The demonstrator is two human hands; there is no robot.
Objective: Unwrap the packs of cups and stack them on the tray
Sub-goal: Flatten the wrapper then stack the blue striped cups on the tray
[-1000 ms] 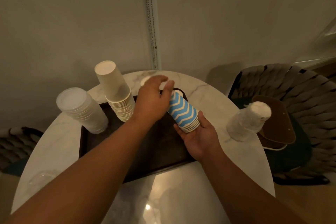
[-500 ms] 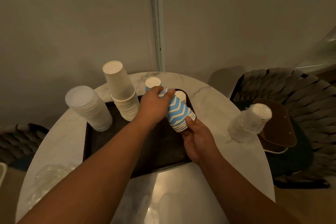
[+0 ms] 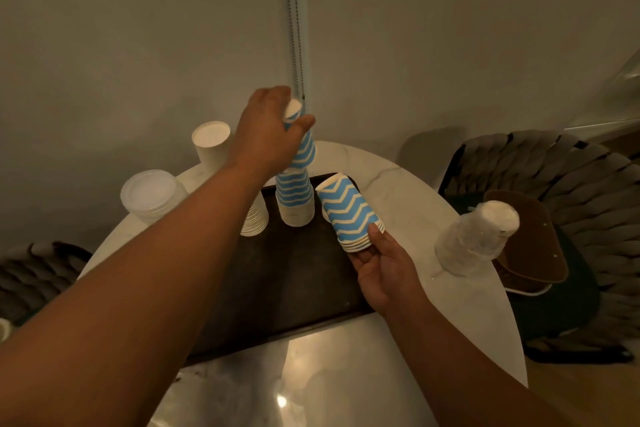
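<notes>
**Cups going onto the tray**

Cups with blue zigzags are in both hands. The left hand [image 3: 268, 130] holds one blue cup [image 3: 304, 146] by its top, fingers curled round it, just above a blue stack [image 3: 294, 198] standing on the dark tray [image 3: 294, 284]. The right hand [image 3: 384, 267] grips a short tilted stack [image 3: 351, 215] by its bottom rims, over the tray's right side. Left of the left arm stand white cups [image 3: 211, 142] and clear lids [image 3: 150, 196]. Right of the right hand sits a wrapped pack [image 3: 476, 241] on the table [image 3: 415, 204].
</notes>
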